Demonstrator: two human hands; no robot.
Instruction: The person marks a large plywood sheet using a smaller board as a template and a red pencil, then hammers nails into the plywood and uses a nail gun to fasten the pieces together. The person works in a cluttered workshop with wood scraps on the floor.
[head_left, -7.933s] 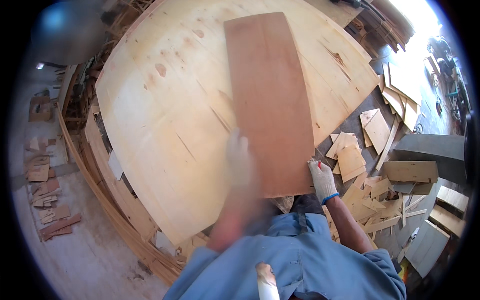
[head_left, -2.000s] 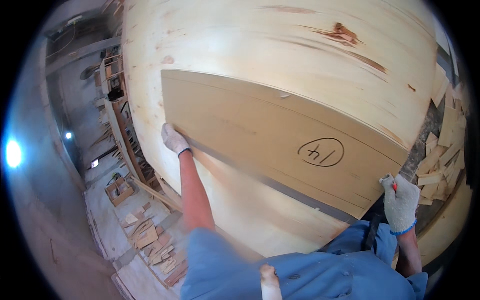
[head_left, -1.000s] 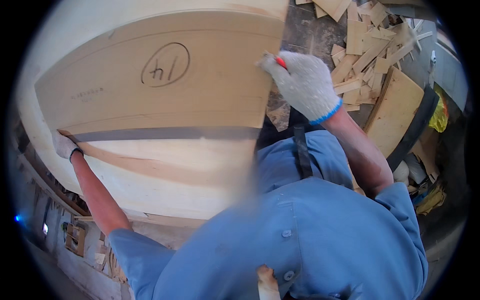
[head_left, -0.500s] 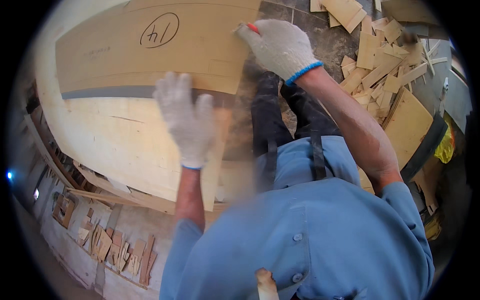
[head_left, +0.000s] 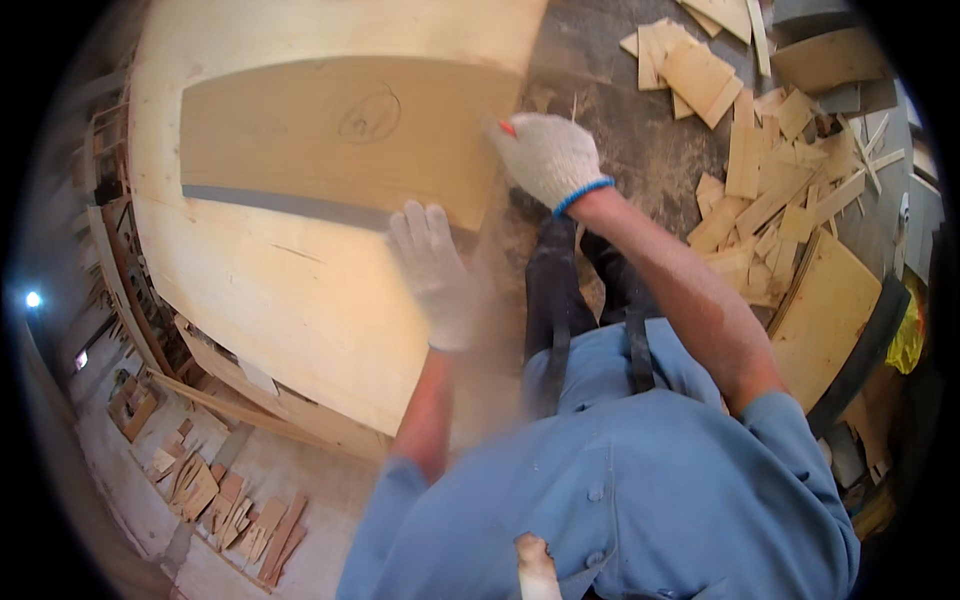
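A brown template board (head_left: 290, 130) with a curved far edge, a grey strip along its near edge and a circled pencil-like mark lies on a large pale plywood sheet (head_left: 290, 285). My left hand (head_left: 437, 275), in a white knit glove, has its fingers stretched out at the template's near edge, toward the right end. Whether it presses down I cannot tell. At the template's right end, my gloved right hand (head_left: 553, 160) is closed round a small tool with a red part (head_left: 507, 128); the glove hides most of it. The tool's tip is blurred.
Plywood offcuts (head_left: 765, 195) lie heaped on the dark floor at right, beside a leaning board (head_left: 830, 315). More wood scraps (head_left: 235, 510) sit on the floor at lower left. Timber pieces (head_left: 130, 285) are stacked beyond the sheet's left edge.
The view has shifted, so the template appears smaller and farther right. My left hand has slid rightward along its near edge. My right hand stays by the right end, still gripping the tool.
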